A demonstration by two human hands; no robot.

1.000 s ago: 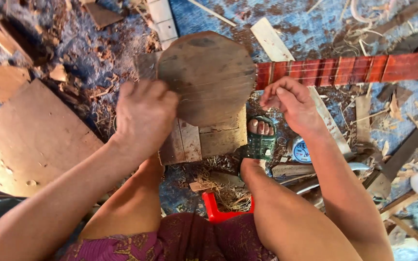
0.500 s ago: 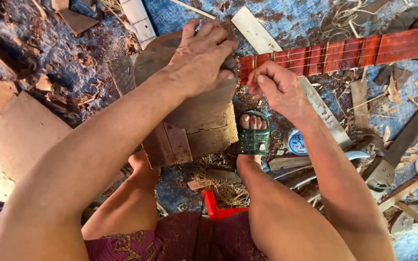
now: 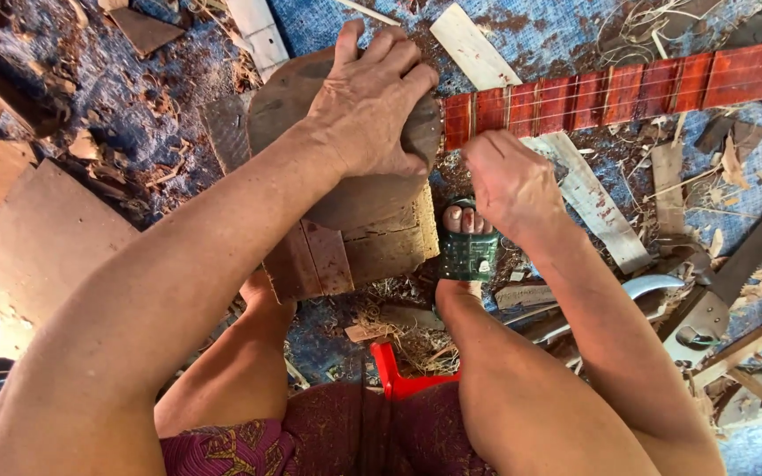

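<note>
The left hand (image 3: 372,101) lies spread over the top of a round, dark brown wooden instrument body (image 3: 346,150), fingers curled over its far edge and palm pressing down, so it grasps the body from above. That body rests on a rough wooden block (image 3: 359,251) standing on the floor between the person's knees. From the right side of the body a red fretted neck (image 3: 610,92) runs out toward the upper right of the view, crossed by pale fret lines. The right hand (image 3: 509,181) is clenched in a loose fist just below the place where neck meets body; whether it pinches a small tool or only touches the joint cannot be told. Just beneath that hand a foot in a green sandal (image 3: 469,251) is planted beside the block. A red plastic stool (image 3: 403,375) shows between the thighs. The blue floor (image 3: 522,35) is strewn with wood shavings, 2 pale flat slats (image 3: 588,194) and a brown board (image 3: 41,256) at the left.
</note>
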